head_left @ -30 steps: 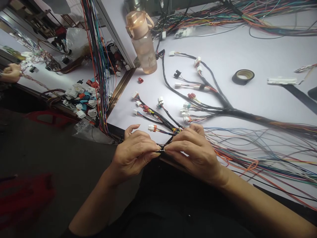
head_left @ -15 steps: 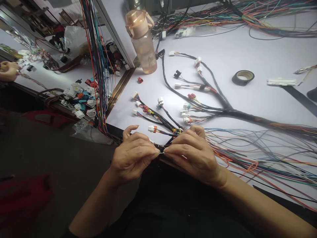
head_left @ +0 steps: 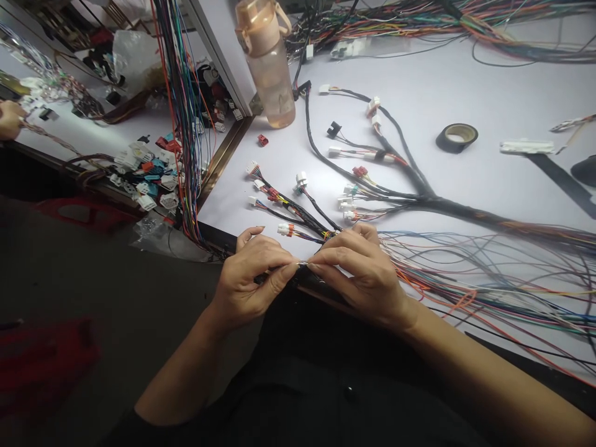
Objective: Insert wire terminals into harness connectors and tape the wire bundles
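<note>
My left hand (head_left: 256,273) and my right hand (head_left: 365,273) meet at the table's front edge, fingertips nearly touching. Between them is a small thin light-coloured piece (head_left: 302,263), pinched from both sides; it looks like a wire end, but its details are too small to tell. Just beyond my fingers lies a black-wrapped wire branch (head_left: 305,217) with white, red and orange connectors. A larger black harness (head_left: 460,214) runs to the right, its branches ending in connectors. Loose coloured wires (head_left: 465,292) pass beside my right hand.
A bottle (head_left: 272,81) stands at the table's back left, near a small red connector (head_left: 263,141). A tape roll (head_left: 457,137) lies at the right. Hanging wires (head_left: 174,99) and a connector pile (head_left: 149,177) are on the left. Another person's hand (head_left: 10,120) shows at the far left.
The whole view has shifted, so the table and both hands appear slightly higher. My left fingers have changed their pose a little; both hands remain pinched together at the small piece.
</note>
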Demonstrator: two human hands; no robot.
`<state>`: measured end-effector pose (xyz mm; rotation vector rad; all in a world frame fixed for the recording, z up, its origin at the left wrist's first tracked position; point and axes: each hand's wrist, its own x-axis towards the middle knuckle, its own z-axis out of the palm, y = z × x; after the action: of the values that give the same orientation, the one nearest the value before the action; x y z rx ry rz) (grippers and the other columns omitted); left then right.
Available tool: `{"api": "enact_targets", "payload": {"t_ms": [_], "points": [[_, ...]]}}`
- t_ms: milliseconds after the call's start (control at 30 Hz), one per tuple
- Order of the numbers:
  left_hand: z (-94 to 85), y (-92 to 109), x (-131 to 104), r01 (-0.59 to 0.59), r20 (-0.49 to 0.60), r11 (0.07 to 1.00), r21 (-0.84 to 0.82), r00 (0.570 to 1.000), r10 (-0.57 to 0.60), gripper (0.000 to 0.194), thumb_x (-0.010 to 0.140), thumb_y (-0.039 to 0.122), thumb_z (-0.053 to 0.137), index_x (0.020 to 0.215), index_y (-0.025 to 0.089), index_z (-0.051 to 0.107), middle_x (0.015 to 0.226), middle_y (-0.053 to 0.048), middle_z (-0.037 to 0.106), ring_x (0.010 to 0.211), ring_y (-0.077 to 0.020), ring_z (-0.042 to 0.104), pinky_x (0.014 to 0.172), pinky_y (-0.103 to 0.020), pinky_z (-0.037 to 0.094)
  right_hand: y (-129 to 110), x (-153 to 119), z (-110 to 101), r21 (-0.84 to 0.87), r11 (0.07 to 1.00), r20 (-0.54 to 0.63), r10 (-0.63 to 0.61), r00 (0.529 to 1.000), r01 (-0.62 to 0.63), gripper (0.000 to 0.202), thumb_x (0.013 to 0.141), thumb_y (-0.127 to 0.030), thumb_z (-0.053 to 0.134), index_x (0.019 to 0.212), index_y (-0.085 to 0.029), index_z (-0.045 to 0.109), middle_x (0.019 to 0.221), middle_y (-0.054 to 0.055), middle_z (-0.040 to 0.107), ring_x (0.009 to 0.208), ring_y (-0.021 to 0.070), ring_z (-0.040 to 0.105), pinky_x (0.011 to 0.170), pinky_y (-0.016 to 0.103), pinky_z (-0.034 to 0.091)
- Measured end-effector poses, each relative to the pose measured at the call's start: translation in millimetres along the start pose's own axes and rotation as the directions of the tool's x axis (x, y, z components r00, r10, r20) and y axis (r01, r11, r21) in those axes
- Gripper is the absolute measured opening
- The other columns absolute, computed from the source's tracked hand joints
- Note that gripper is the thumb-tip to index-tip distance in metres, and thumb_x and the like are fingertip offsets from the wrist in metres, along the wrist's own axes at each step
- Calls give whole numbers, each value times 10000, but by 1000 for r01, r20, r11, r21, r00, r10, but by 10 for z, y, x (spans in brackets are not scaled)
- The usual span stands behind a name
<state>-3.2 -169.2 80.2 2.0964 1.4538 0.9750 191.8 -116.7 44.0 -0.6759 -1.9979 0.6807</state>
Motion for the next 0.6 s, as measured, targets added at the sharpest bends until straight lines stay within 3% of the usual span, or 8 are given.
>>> {"api": "enact_targets", "payload": {"t_ms": [200,367,600], "points": [[22,9,1,10,-45,998,58,999,-7,44,845,200,613,815,223,637,739,17,670,747,-155,627,1056,-461,352,7,-10,0,-19,1000,60,24,998,-23,131,925,-215,567,821,-198,644,748,-23,668,680,107,586,793,356,290],[17,0,8,-11,-22,1000,10,1000,12,54,843,173,614,829,223,630,741,20,660,743,-148,615,1045,-458,353,8,-15,3,7,999,74,34,997,-35,139,934,-203,551,814,-188,620,748,-23,655,685,104,571,777,353,284],[60,11,30,0,-64,1000,21,998,2,100,850,163,567,764,213,558,696,24,562,714,-139,562,1051,-475,341,7,-11,4,31,998,81,45,996,-48,94,920,-206,585,842,-194,636,768,-20,680,706,108,591,783,350,292]]}}
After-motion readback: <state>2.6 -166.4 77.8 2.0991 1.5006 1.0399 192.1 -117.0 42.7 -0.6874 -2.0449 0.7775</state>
